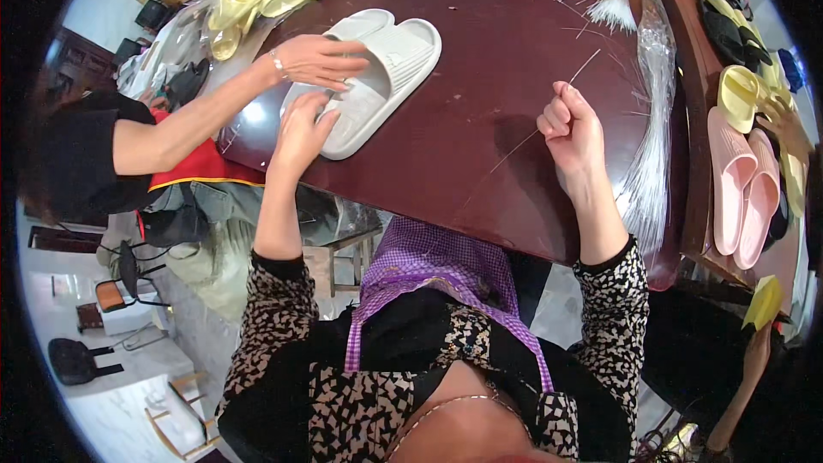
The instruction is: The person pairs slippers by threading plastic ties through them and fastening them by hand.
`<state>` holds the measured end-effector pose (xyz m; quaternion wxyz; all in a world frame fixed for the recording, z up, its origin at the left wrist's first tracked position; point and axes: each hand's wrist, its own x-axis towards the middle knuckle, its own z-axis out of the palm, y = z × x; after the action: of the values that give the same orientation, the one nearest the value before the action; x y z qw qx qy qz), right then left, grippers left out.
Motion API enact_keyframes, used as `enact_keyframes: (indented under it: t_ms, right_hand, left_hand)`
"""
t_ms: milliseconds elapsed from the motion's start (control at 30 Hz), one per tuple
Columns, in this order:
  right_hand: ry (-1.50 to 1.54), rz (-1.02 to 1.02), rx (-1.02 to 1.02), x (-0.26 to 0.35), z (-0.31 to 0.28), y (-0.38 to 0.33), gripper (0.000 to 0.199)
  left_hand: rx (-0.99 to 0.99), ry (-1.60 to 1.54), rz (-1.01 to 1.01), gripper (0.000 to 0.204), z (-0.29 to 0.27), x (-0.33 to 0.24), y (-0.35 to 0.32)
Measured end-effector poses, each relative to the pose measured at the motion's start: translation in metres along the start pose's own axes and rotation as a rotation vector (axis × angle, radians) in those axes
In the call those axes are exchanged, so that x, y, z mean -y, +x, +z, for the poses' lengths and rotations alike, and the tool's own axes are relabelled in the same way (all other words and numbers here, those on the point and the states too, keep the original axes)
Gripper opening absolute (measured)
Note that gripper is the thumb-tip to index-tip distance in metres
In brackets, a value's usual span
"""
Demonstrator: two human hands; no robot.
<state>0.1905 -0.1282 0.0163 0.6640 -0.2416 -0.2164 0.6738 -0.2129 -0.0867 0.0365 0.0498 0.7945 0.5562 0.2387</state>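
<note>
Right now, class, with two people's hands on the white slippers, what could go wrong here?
1. The right hand pinches a thin clear strand; it could slip free unseen.
2. The left hand and a co-worker's hand crowd the white slippers, so they may jostle.

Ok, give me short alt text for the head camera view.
The person's left hand rests on a pair of white slippers on a dark red table, while the right hand pinches a thin clear strand. A co-worker's hand also touches the slippers.
</note>
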Motion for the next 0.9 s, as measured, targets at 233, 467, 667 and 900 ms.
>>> enact_keyframes:
  t_ms: [233,467,667,900]
  right_hand:
    - [-0.009,0.006,0.007,0.0,-0.001,0.001,0.016]
    - [-0.009,-0.004,0.015,0.002,0.001,-0.001,0.016]
    - [-0.028,0.0,0.057,0.004,0.004,0.0,0.017]
    - [-0.06,-0.039,0.028,0.009,0.008,-0.003,0.016]
  left_hand:
    - [0.053,-0.048,-0.058,0.041,0.027,0.017,0.061]
    - [0.068,-0.04,-0.111,0.03,0.052,-0.02,0.098]
    - [0.177,-0.169,-0.1,0.034,0.079,-0.081,0.103]
    - [0.249,-0.599,0.006,0.024,0.071,-0.151,0.068]
